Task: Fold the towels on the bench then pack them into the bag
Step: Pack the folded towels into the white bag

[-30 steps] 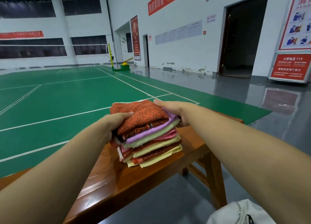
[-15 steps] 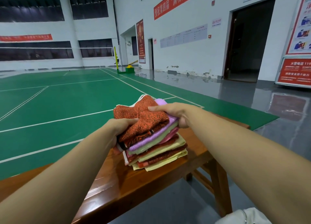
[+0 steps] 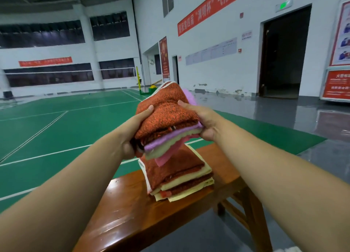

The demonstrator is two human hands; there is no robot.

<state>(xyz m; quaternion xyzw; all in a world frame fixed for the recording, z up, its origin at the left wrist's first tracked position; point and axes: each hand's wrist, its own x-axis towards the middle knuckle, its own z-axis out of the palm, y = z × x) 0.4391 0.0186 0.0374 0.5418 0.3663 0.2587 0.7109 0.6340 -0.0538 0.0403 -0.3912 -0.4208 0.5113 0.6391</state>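
Observation:
A bundle of folded towels [image 3: 166, 117], orange on top with purple, pale yellow and pink layers beneath, hangs in the air above the bench. My left hand [image 3: 132, 136] grips its left side and my right hand [image 3: 200, 119] grips its right side, thumbs on top. Below it, a lower stack of folded towels [image 3: 180, 177] in dark red and pale yellow stays on the wooden bench [image 3: 132, 210]. A sliver of the white bag [image 3: 284, 250] shows at the bottom edge.
The bench stands on grey floor beside a green badminton court [image 3: 56, 128]. Its right end and legs [image 3: 251, 214] are under my right forearm. A dark doorway [image 3: 282, 52] and red signs line the far wall.
Both hands have lifted the upper part of the towel pile off the bench; the lower towels stayed put. The view tilted up, so the bag has almost left the frame.

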